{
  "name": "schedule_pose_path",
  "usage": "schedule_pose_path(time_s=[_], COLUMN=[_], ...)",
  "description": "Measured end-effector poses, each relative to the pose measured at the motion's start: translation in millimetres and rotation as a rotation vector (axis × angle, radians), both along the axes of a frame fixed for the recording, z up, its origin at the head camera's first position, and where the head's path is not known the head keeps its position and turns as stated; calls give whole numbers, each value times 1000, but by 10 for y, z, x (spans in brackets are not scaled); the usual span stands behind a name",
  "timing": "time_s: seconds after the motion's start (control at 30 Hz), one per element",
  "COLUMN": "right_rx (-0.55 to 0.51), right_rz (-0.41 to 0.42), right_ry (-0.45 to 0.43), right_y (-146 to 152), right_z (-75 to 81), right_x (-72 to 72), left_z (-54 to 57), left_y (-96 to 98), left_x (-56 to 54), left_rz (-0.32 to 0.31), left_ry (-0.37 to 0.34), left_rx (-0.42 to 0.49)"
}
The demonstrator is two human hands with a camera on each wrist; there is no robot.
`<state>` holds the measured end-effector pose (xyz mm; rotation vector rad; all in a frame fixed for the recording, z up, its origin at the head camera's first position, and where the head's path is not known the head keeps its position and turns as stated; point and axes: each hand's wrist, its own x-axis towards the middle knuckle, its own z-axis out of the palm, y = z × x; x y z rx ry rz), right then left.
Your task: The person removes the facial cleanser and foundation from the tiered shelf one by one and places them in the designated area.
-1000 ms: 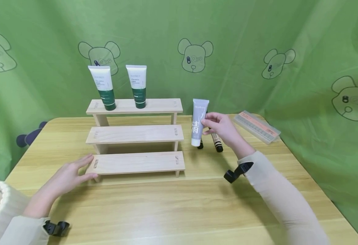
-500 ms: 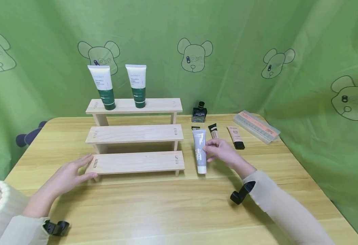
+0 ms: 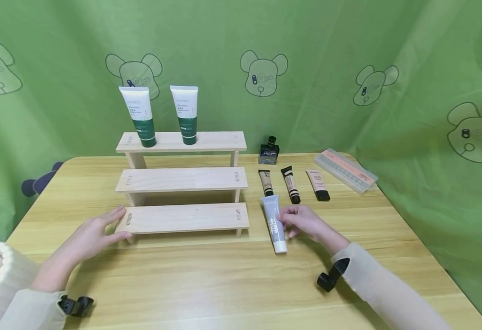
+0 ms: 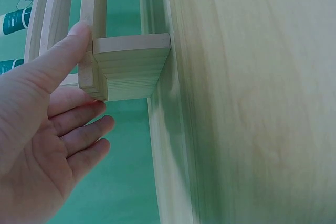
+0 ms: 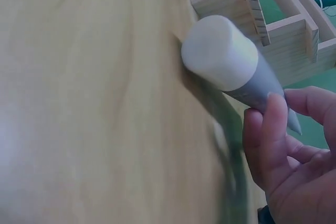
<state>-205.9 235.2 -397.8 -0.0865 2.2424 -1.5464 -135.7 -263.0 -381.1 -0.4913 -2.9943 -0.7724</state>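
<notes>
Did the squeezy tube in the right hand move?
Yes. In the head view, the blue-grey tube in the right hand moved down the picture, from beside the wooden rack's upper shelves to beside its bottom shelf.

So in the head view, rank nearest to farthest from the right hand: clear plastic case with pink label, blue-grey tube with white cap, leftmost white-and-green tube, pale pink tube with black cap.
1. Blue-grey tube, held in the right hand.
2. Pale pink tube, lying beyond the hand.
3. Clear plastic case, back right.
4. Leftmost white-and-green tube, on the top shelf.
</notes>
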Motion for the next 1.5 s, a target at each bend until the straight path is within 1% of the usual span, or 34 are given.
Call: schedule_pose_path(time_s=[0.23,0.43,0.63,0.87,1.23,1.37,1.5], right_rx=[-11,32,68,38,22,39,71], right_rz=[12,31,53,50,33,32,65], right_ry=[-55,-62,-59,-87,-107,-95,-37], right_y=[36,41,44,24,15,34,65], right_z=[-47,-52,-52,-47,-43,-32,65], right_x=[39,50,47,49,76,72,31], left_z=[-5,-15,-16,-14,-20,-15,-8], left_y=[-11,-12,-12,-2,-4,-3,-2], left_x=[-4,-6,-12,-17,-12,-11,-10], left_rz=[-2,-3,-2,-9,-1,-5,-5], left_ry=[5,13,7,21,20,24,20], left_rx=[-4,1,0,-8,-5,-4,-2])
